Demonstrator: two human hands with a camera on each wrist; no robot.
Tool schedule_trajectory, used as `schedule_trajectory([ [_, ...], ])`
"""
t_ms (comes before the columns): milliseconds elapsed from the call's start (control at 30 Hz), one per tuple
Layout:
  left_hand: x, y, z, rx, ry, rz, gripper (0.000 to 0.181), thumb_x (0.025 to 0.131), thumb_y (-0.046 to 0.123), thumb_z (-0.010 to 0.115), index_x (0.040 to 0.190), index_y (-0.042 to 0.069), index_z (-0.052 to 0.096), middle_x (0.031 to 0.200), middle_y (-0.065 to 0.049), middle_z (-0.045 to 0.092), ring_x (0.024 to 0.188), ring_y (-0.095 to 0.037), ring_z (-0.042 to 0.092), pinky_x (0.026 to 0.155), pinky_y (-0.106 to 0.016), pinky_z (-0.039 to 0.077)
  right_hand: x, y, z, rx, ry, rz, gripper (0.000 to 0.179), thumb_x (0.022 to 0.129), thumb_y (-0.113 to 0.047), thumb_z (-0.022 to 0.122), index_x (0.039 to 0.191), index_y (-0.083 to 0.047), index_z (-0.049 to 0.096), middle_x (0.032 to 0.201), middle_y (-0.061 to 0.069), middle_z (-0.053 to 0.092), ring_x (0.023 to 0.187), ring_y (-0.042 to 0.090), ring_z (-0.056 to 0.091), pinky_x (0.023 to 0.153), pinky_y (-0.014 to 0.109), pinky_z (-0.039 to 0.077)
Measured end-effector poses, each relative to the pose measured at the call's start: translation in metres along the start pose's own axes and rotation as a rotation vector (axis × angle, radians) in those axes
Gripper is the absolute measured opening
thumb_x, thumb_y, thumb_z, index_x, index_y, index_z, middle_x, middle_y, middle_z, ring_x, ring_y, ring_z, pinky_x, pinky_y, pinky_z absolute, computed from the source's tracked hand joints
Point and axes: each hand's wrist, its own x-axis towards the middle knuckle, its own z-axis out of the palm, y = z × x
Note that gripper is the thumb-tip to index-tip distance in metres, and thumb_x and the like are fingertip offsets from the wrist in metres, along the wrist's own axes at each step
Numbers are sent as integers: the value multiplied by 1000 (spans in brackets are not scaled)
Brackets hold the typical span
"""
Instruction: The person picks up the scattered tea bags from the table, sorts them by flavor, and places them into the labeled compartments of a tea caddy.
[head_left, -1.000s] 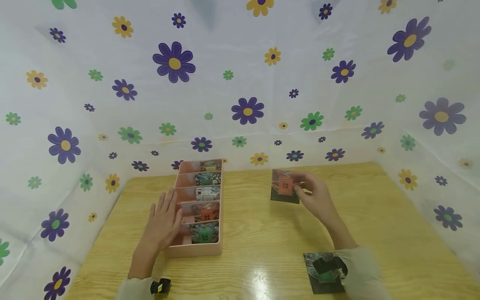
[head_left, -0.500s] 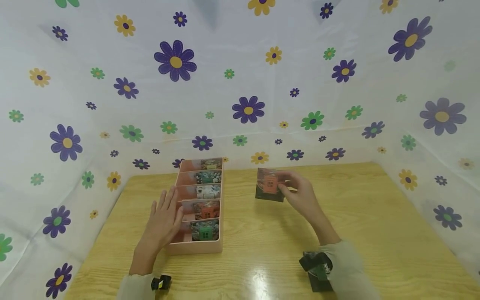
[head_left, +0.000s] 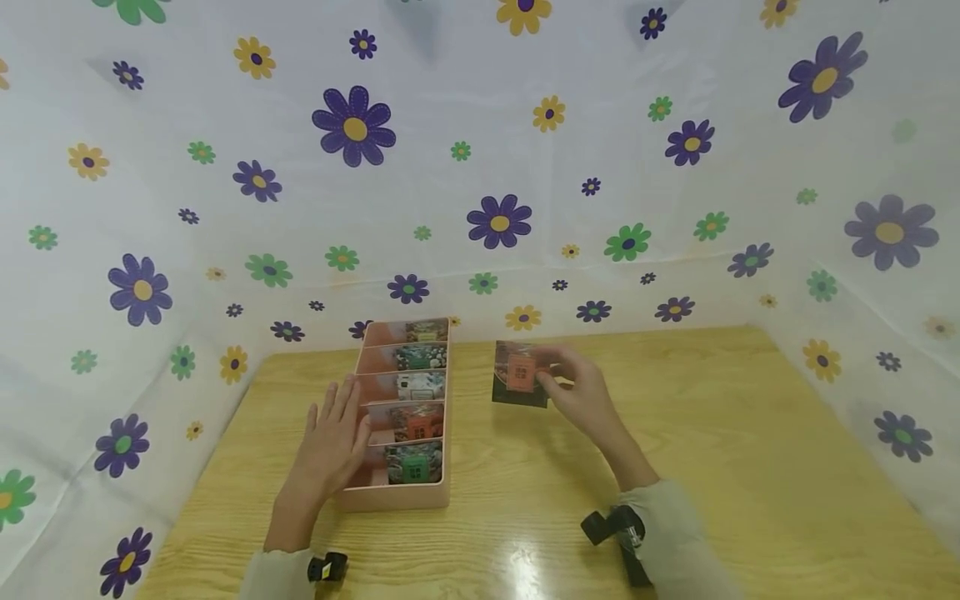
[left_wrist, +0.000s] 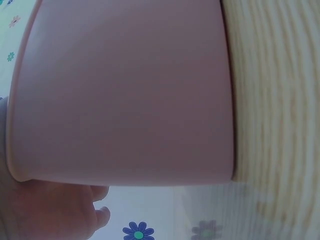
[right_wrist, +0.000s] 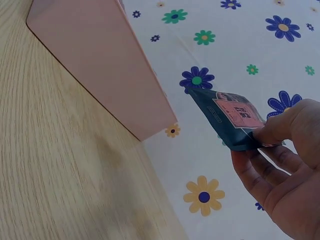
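My right hand [head_left: 581, 390] pinches a dark square sachet with a red label [head_left: 519, 375] by its right edge, between thumb and fingers. The sachet is held above the table, right of the pink divided box [head_left: 397, 498]. In the right wrist view the sachet [right_wrist: 230, 117] is tilted, with the thumb on its printed face. My left hand [head_left: 326, 442] lies with straight fingers along the box's left side. Inside the box, compartments hold several sachets, among them a green-labelled sachet [head_left: 414, 463] at the front and a red-labelled sachet [head_left: 417, 423] behind it.
Another dark sachet [head_left: 636, 569] lies on the wooden table [head_left: 517, 475], mostly hidden under the right wrist's black camera strap [head_left: 617, 525]. Flower-printed white cloth [head_left: 495, 158] encloses the table at the back and both sides.
My right hand has carried the red-labelled sachet leftward, closer to the box. The right forearm now covers more of the sachet on the table. My left hand has stayed at the box.
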Motion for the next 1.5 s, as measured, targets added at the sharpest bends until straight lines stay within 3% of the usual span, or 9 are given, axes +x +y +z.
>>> schedule_trajectory([
  [233,1,-1,1,7,-9,-14,64,110,26,40,162,-4,17,169,-21,13,154,-46,10,118,-70,11,6,-7,14,8,-16,11,31,94,9,67,123,-1,68,120,19,69,103,39,70,79,43,62],
  [433,1,0,0,1,-13,-17,64,110,26,40,162,-4,18,169,-22,15,155,-45,9,118,-70,11,9,-22,26,1,-30,-7,32,91,16,64,122,9,65,120,28,68,100,46,69,73,38,63],
  [567,1,1,0,2,-16,-20,64,110,26,40,162,-4,18,169,-21,15,155,-45,8,119,-70,11,10,-32,33,10,-45,-14,30,91,17,64,121,12,65,120,29,67,100,47,69,72,40,63],
  [800,1,2,-2,4,-19,-24,64,110,26,40,162,-5,17,169,-21,14,155,-45,10,119,-70,11,17,-18,49,41,-52,-56,31,95,11,64,124,4,67,122,23,69,101,42,71,72,46,62],
  [1233,3,1,0,20,-8,-15,64,110,27,41,161,-5,18,169,-22,15,154,-46,12,118,-70,13,22,-21,70,47,-85,-71,30,96,8,63,123,-3,69,119,13,71,101,31,72,69,30,62],
  [1500,3,0,0,1,-16,-15,63,110,26,39,161,-5,18,169,-22,13,154,-46,11,119,-69,9,24,-23,82,67,-98,-62,31,96,7,64,124,-5,69,119,11,71,99,28,72,67,30,61],
])
